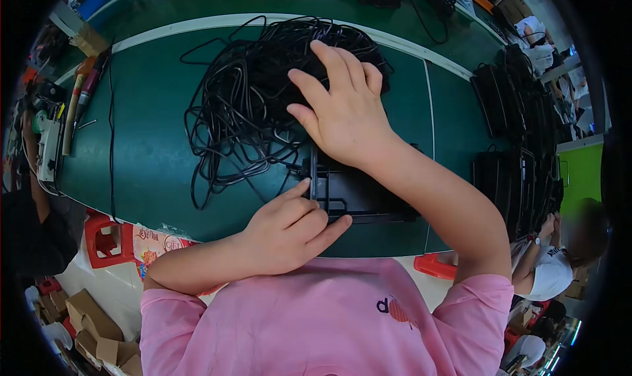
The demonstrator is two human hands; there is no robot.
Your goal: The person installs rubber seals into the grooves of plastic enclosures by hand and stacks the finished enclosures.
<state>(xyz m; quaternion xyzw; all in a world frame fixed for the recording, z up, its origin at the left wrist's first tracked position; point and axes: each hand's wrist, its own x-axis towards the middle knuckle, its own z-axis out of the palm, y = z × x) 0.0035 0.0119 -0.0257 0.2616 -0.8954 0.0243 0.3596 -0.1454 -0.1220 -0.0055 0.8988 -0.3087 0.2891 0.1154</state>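
A large tangled heap of thin black cables point(243, 93) lies on the green worktable. Over its right part is my right hand point(349, 106), palm down with fingers spread; whether it touches the cables I cannot tell. Close to my body lies a black tray-like plastic frame point(375, 188) with a raised left edge and thin bars, partly hidden under my right forearm. My left hand point(289, 228) is at the frame's left near corner, its middle fingers bent against the edge and its thumb stretched along the near side.
Black cased units point(500, 165) stand stacked at the table's right end. Tools with long handles point(79, 100) and a small machine point(49, 146) are at the left end. One cable point(112, 132) runs down the left side. A person point(553, 264) sits at the right; red stools point(108, 241) stand below.
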